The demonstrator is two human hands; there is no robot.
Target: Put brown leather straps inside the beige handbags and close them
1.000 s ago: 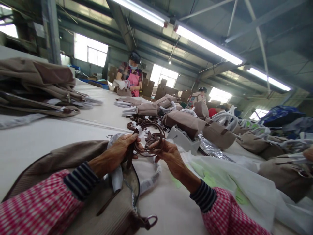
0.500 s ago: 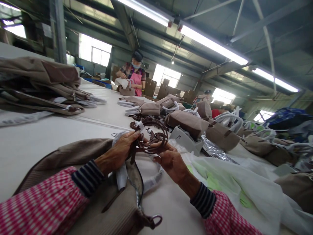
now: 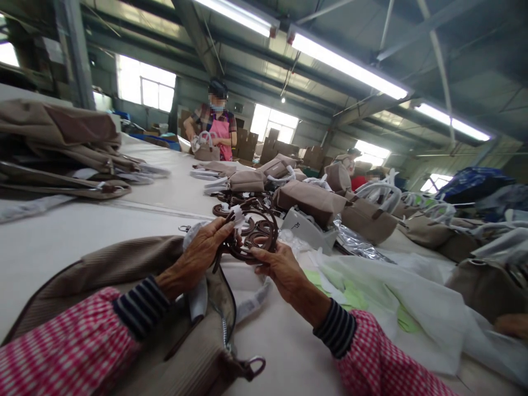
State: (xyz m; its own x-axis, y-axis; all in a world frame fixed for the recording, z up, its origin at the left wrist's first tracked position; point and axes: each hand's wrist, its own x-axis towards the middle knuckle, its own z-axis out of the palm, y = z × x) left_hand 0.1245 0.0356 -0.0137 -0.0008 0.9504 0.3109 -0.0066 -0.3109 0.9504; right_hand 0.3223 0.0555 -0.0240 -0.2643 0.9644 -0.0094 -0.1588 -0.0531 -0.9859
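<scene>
Between my two hands is a coiled dark brown strap (image 3: 274, 224) with white wrapping on part of it. My left hand (image 3: 202, 250) pinches the strap's left side, near the white wrap. On the coil's lower right edge, the fingers of my right hand (image 3: 282, 269) are closed. Under my left forearm lies a taupe handbag (image 3: 202, 352), its zipper open and a metal ring at its near corner. A wrapped handle of this bag is partly hidden behind my left hand. More brown coiled straps lie on the table just beyond my hands.
Taupe bags with white-wrapped handles (image 3: 309, 203) crowd the table's middle and right. Another bag pile (image 3: 58, 137) stands at left. White sheets with green pieces (image 3: 388, 302) lie right of my right hand. A co-worker (image 3: 216, 124) handles a bag across the white table (image 3: 82, 231).
My right fingers have shifted along the coil, and the strap has turned slightly in my hands. At the right edge, a bag has come further into view with another person's hand beside it.
</scene>
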